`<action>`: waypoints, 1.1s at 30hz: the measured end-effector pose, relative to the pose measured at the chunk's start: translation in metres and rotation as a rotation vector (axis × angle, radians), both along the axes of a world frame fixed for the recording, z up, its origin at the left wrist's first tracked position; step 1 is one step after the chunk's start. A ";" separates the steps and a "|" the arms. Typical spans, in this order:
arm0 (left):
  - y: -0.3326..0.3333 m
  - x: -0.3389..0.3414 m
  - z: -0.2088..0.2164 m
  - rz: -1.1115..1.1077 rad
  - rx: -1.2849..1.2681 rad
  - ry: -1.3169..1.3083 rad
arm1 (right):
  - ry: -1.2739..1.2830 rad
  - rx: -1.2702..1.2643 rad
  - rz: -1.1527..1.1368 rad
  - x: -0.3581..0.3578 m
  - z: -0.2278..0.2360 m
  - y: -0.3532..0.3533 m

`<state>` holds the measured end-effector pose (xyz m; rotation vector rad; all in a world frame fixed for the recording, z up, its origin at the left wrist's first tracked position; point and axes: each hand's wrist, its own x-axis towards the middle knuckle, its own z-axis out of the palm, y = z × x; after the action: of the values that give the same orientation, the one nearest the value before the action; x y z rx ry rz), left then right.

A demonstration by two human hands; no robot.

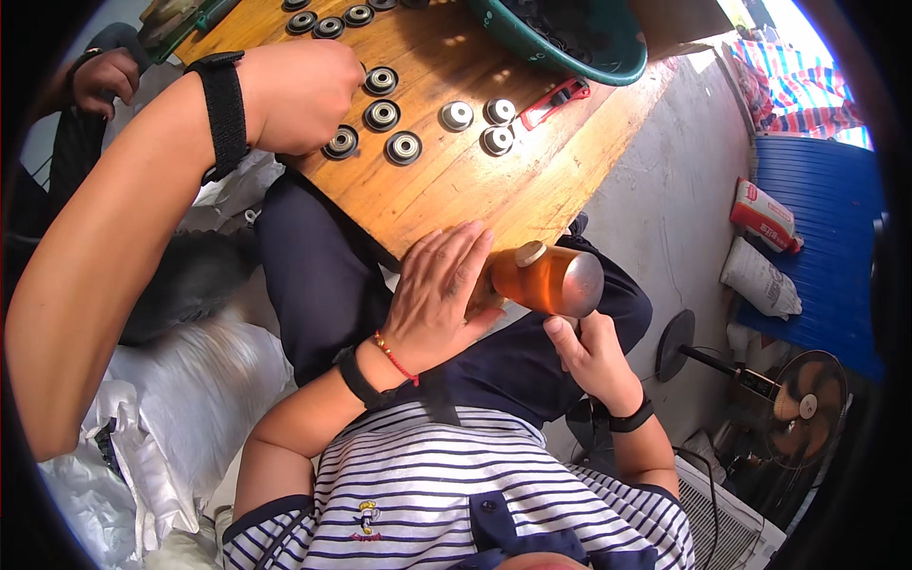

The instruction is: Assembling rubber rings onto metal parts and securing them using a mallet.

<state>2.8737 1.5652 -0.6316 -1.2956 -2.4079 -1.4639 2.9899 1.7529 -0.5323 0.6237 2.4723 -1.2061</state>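
Note:
My left hand rests at the near edge of the wooden table, palm down and fingers stretched out. Beside its fingertips is the amber, see-through head of a mallet with a grey round end face. My right hand is closed just below that head, thumb up; the handle is mostly hidden. Black rollers with metal bearing centres lie on the table beyond my left hand. A few paler rollers sit to their right, by a red utility knife.
Another person's forearm with a black wristband crosses from the left, its hand over the rollers. A green basin of dark parts stands at the table's far side. White sacks lie at left; a fan stands at right.

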 end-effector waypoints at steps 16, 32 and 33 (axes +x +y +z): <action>0.030 -0.096 0.030 0.114 -0.290 0.251 | 0.343 -0.466 -0.547 0.020 -0.033 -0.009; 0.000 0.010 -0.004 -0.103 -0.053 0.039 | 0.312 -0.253 -0.195 0.029 0.014 0.003; 0.000 0.007 -0.006 -0.014 0.041 -0.015 | 0.414 -0.337 -0.226 0.027 0.030 0.001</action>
<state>2.8810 1.5652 -0.6380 -1.3005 -2.3699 -1.5238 3.0168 1.7542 -0.5027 0.6202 2.4640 -1.9619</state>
